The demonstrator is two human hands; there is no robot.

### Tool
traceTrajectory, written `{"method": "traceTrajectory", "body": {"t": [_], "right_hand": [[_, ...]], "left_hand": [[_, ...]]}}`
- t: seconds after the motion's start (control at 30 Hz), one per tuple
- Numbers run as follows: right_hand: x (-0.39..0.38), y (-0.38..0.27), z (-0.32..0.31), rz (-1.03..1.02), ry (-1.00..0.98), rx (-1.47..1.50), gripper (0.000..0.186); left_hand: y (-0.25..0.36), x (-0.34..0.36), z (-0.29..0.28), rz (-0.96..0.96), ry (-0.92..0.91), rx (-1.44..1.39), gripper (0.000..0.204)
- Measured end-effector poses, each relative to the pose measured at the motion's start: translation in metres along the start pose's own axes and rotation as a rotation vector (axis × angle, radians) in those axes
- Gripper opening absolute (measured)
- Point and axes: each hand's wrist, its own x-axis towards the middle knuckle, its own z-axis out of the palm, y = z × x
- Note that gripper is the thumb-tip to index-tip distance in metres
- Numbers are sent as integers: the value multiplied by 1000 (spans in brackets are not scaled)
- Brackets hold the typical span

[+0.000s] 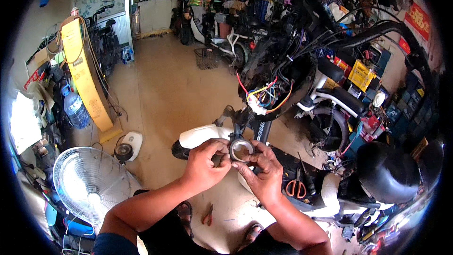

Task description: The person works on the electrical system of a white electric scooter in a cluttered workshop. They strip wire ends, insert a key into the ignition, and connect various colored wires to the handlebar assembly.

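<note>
A roll of tape (pixel 232 151), dark on the outside with a pale core, stands edge-up between my hands above the scooter. My right hand (pixel 264 172) grips it between thumb and fingers. At the roll's left edge, my left hand (pixel 207 163) is closed in a pinch; whatever its fingertips hold is too small to make out. Beyond my hands, loose coloured wires and a white connector (pixel 256 105) hang from the scooter's opened front. Scissors with orange handles (pixel 296 189) lie on the scooter's dark footboard, to the right of my right hand.
Pliers (pixel 207 215) lie on the floor near my feet. A round metal fan (pixel 94 184) is at the left, below a leaning yellow post (pixel 85 75) and a large water bottle (pixel 75 108). Another scooter (pixel 337 101) and stacked boxes crowd the right.
</note>
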Motion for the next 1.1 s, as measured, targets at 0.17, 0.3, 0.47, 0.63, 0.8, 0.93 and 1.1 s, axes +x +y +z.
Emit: {"method": "traceTrajectory", "body": {"t": [0.17,0.3,0.47,0.63,0.8,0.93,1.1], "right_hand": [[10,0,-16,-135,-142,-57,37],[15,-4,-26,-154,-186,-69,36],[28,-14,-47,-129,-196,49,35],[47,-19,-67,-108,-177,266,31],[66,-24,-77,-126,-177,400,26],[72,-27,-73,85,-49,618,21],[75,-18,-55,340,285,603,19]], "left_hand": [[3,7,-11,-78,-88,-5,22],[17,12,-17,-81,-110,3,16],[13,27,-23,-50,-160,-102,14],[47,60,-37,-104,-247,-372,11],[77,94,-57,-86,-387,-266,12],[78,124,-67,-236,-452,-408,19],[81,171,-53,-215,-377,-310,30]]}}
